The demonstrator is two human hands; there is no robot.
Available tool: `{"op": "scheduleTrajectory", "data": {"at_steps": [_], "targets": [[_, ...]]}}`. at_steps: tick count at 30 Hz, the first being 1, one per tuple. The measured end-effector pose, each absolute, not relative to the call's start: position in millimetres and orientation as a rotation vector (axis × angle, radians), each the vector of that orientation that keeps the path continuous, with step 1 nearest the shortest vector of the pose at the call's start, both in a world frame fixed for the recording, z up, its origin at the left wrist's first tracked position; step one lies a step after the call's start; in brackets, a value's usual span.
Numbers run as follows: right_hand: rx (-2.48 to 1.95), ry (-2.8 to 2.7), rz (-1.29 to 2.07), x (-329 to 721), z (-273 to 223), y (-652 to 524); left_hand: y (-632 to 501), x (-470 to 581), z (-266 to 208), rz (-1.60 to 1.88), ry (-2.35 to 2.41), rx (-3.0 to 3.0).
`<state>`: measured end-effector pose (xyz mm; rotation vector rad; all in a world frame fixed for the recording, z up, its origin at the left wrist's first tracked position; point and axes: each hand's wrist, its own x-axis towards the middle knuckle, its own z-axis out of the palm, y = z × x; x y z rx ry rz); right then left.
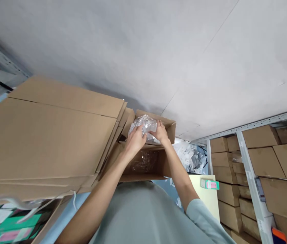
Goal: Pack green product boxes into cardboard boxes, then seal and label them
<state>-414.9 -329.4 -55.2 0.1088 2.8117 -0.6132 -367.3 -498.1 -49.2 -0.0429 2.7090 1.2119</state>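
A crumpled bundle of clear plastic wrap point(145, 121) lies at the mouth of a small open cardboard box point(172, 131) against the wall. My left hand point(135, 139) grips it from the near left side, fingers curled. From the right, my right hand point(160, 131) has its fingers closed on the same plastic, with the thumb towards the left hand. Whatever the wrap may contain cannot be made out. Below my wrists is a second open cardboard box point(162, 164), with more clear plastic point(143, 162) inside.
Flattened cardboard sheets point(49, 142) are stacked on the left. To the right are a heap of paper scraps point(190, 156) and a pale yellow surface point(203, 200) bearing a green and pink box point(210, 184). Metal shelving point(250, 183) holds brown cartons. A white wall point(158, 51) rises ahead.
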Motion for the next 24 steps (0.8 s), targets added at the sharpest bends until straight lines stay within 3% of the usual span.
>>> {"op": "scheduleTrajectory", "data": {"at_steps": [6, 11, 19, 24], "targets": [[0.097, 2.818, -0.535, -427, -73, -333, -508, -350, -62, 1.332, 2.730, -0.063], [0.023, 3.021, -0.554, -406, -40, -318, -521, -343, -48, 1.529, 2.767, -0.046], [-0.138, 2.782, -1.364, -340, 22, -302, -522, -336, -8, 1.631, 2.538, 0.557], [-0.127, 2.857, -1.456, -301, 37, -305, -521, -329, -8, 1.670, 2.471, 0.478]]}}
